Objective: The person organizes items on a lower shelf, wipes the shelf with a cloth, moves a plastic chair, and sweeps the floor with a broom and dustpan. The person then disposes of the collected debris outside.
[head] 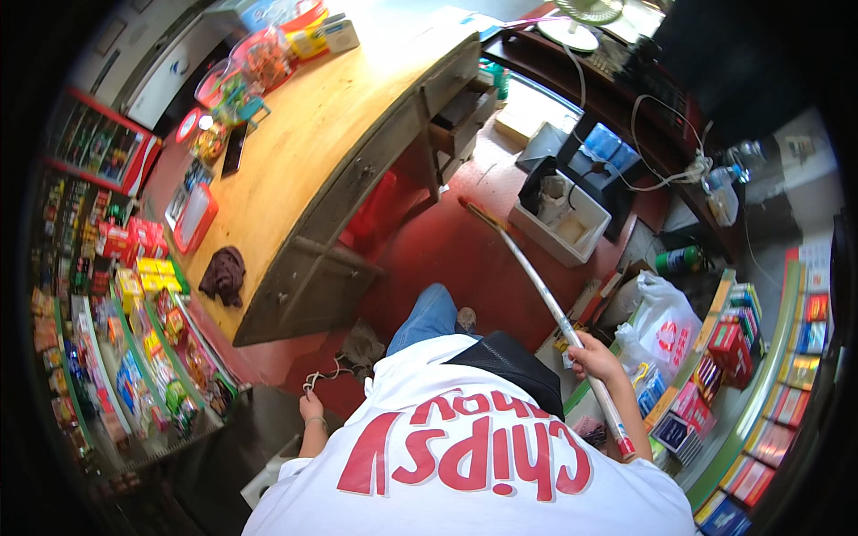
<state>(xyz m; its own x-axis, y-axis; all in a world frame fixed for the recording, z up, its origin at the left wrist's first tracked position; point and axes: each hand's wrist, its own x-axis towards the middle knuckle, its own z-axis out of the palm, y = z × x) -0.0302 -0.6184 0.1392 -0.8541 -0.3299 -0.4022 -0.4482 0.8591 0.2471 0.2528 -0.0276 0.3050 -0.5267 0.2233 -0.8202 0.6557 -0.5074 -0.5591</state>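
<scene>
My right hand (pixel 594 356) is closed around the white handle of a broom (pixel 534 268), whose reddish-brown head (pixel 480 212) is low over the red floor. At my other side, my left hand (pixel 311 407) holds a light-coloured cord (pixel 330 376). The cord leads toward a greyish bundle (pixel 362 346) low beside the desk; its exact kind is unclear. A wooden desk (pixel 315 154) stands in front and to the left, with a crumpled dark cloth (pixel 224 275) on its near corner.
A white foam box (pixel 562 221) stands beyond the broom, near a dark table with hanging cables (pixel 660 181). Desk drawers (pixel 462 127) stick out. Shelves of packaged goods (pixel 154 362) are at left, more shelves (pixel 751 429) at right. A white plastic bag (pixel 663 321) lies by my right hand.
</scene>
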